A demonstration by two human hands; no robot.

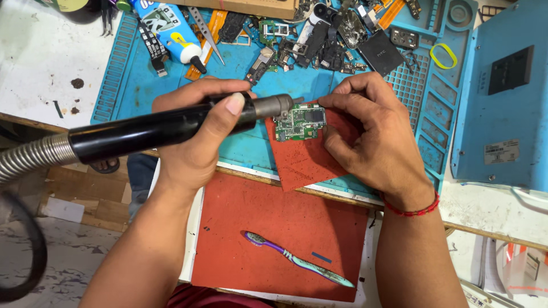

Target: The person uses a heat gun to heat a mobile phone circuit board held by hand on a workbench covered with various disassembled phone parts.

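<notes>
At frame centre, a hot-air gun points its nozzle at a green circuit board.
Left hand grips the gun; right hand pins the board on a red pad.

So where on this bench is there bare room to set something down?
Bare patches: the red mat above the toothbrush, and the white tabletop left of the blue mat. Crowded: the parts pile along the blue mat's top edge.

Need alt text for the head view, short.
The left hand aims a black hot-air wand with a metal nozzle at a small green circuit board, which the right hand steadies on a red mat over a blue work mat.
</notes>
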